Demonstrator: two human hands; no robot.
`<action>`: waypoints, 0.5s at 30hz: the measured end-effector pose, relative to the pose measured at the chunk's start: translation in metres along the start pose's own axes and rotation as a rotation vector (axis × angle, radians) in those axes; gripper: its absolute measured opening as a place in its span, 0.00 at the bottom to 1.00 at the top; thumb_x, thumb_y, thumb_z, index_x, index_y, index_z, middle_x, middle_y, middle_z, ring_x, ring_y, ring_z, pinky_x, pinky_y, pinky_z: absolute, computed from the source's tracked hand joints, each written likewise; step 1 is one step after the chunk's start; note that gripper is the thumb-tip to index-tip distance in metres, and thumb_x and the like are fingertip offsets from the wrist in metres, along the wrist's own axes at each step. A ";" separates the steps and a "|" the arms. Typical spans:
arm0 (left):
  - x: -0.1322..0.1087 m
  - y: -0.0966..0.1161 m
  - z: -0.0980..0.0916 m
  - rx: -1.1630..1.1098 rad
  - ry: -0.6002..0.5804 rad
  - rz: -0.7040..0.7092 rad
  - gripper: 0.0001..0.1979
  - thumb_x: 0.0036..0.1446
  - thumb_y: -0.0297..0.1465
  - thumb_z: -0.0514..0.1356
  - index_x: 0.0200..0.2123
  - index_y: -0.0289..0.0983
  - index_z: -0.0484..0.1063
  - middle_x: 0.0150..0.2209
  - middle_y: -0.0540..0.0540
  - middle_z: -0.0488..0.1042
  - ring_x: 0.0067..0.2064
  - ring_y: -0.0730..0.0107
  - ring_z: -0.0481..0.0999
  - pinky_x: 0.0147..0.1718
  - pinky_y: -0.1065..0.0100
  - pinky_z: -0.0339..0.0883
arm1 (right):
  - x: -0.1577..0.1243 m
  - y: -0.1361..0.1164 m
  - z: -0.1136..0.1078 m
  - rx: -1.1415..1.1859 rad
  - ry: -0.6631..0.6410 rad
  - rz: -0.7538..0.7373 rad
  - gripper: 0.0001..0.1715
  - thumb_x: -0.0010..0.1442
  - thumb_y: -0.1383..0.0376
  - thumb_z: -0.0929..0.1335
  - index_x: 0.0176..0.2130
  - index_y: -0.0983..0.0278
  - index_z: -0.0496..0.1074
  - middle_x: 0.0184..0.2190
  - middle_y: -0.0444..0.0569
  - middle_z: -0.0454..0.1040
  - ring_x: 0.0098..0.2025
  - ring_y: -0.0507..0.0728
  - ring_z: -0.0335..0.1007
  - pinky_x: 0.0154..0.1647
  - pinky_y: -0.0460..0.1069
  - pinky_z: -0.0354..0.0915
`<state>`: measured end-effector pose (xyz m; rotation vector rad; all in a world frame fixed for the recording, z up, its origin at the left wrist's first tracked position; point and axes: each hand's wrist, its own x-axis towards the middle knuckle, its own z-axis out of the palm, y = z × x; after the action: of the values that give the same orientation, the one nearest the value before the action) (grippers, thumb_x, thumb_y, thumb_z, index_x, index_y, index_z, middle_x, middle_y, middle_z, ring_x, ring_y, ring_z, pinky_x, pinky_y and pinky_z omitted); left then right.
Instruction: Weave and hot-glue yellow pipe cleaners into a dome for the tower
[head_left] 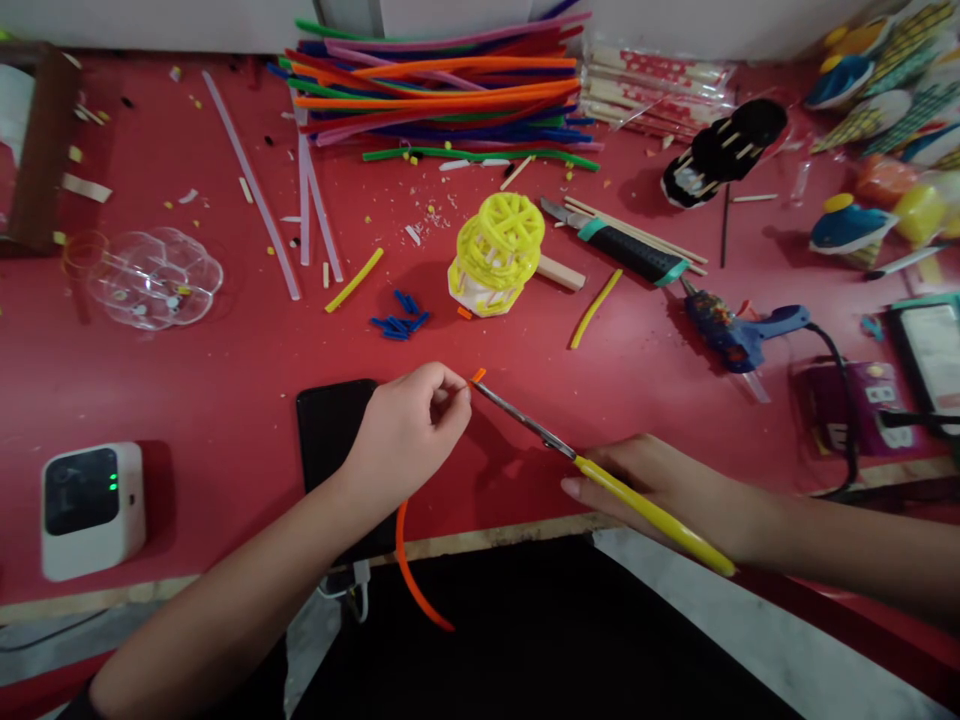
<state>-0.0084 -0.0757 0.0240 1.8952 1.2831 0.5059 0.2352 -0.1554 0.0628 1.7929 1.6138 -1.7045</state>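
My left hand [411, 425] pinches an orange pipe cleaner [411, 575], whose long end hangs below the wrist past the table edge. Its short tip pokes out beyond my fingertips, at the blade tips of the scissors [532, 428]. These scissors have yellow handles, and my right hand [652, 490] is closed around them. A short orange piece [465, 313] lies by the base of a yellow model [499, 250] made of pipe cleaner and sticks. Left of the model is a small pile of cut blue pieces [401, 320]. Yellow lengths [354, 281] lie on either side.
A black phone [330, 430] lies partly under my left forearm. Colourful pipe cleaners [442, 90] are heaped at the back. A utility knife [630, 248] and blue glue gun [735, 325] lie right; a white device [94, 510] and clear flower-shaped tray [161, 280] stand left.
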 end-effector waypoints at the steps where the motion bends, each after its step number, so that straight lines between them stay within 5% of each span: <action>1: 0.000 0.000 0.000 0.002 0.000 -0.002 0.04 0.61 0.28 0.60 0.32 0.38 0.73 0.26 0.52 0.78 0.26 0.74 0.76 0.26 0.72 0.64 | 0.000 0.000 0.000 0.002 -0.006 0.001 0.33 0.63 0.38 0.60 0.24 0.61 0.60 0.21 0.42 0.58 0.24 0.50 0.52 0.24 0.48 0.51; 15: 0.000 -0.001 0.003 0.055 -0.015 0.000 0.04 0.62 0.28 0.59 0.35 0.36 0.75 0.22 0.54 0.71 0.22 0.78 0.68 0.25 0.72 0.59 | -0.001 -0.001 0.002 -0.011 0.012 -0.040 0.33 0.65 0.40 0.58 0.23 0.61 0.60 0.20 0.42 0.59 0.23 0.50 0.52 0.22 0.47 0.51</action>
<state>-0.0068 -0.0763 0.0216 1.9408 1.2990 0.4605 0.2336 -0.1567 0.0636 1.7811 1.6719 -1.7011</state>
